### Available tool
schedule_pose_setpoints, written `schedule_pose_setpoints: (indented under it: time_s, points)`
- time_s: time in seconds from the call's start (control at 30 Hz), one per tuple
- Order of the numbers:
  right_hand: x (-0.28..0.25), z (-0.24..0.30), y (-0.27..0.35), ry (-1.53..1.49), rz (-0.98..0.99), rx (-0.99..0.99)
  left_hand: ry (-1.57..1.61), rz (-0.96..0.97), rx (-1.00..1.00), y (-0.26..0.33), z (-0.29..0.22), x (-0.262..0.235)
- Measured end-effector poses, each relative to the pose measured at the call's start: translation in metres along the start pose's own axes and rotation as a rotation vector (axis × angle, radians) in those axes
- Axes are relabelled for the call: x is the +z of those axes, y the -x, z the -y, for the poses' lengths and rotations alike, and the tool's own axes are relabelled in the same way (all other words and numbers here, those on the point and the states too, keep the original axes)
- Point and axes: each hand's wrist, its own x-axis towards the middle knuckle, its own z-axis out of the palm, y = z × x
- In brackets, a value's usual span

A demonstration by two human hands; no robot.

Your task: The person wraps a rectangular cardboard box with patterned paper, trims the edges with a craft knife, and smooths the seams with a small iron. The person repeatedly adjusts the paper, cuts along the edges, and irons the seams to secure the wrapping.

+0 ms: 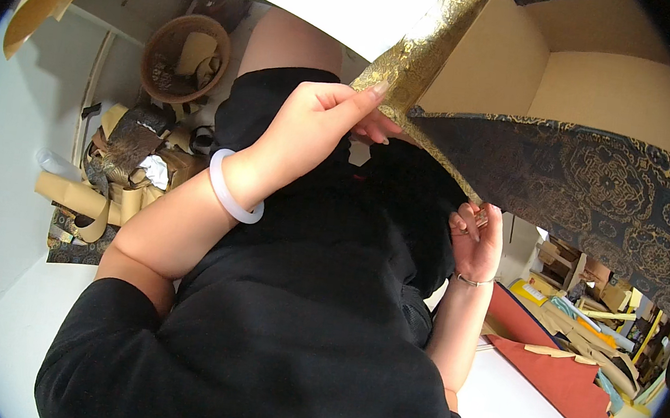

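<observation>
1. I see the left hand (316, 121) raised in front of the chest, its thumb and fingers pinched together on the gold-patterned edge of a large cardboard box (560, 86) that fills the space up and to the right of it.
2. The box is open-faced toward me, bare tan board inside, and wrapped outside in dark brocade fabric (598, 196) with gold medallions. The gold strip the left hand grips runs up and away from its fingertips.
3. The right hand (477, 244) sits below the box's lower edge, fingers curled up against the underside where fabric meets board. I cannot tell whether it clamps anything or only presses there.
4. To do this well, I judge the left pinch should stay close to the corner so the fabric lies taut without puckering, while the right hand steadies the box from beneath.
5. A pale bangle (232, 190) circles the left wrist.
6. Left of the left forearm lie scraps of card and fabric (123, 170) and a round basket (184, 54); right of the right hand lies red paper (555, 371).
</observation>
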Motion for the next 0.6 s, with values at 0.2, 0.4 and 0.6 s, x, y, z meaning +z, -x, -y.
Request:
schedule_pose_setpoints:
  time_s: [0.2,0.4,0.6]
  points:
    - [-0.002,-0.003,0.001,0.000,-0.032,0.011,0.052,0.009,-0.034,-0.002,0.011,-0.006]
    - [-0.017,-0.003,0.000,-0.056,0.131,0.069,0.126,0.106,-0.018,-0.004,0.018,-0.013]
    - [-0.006,-0.007,0.000,-0.136,0.187,0.026,0.188,0.114,-0.011,-0.013,0.009,-0.016]
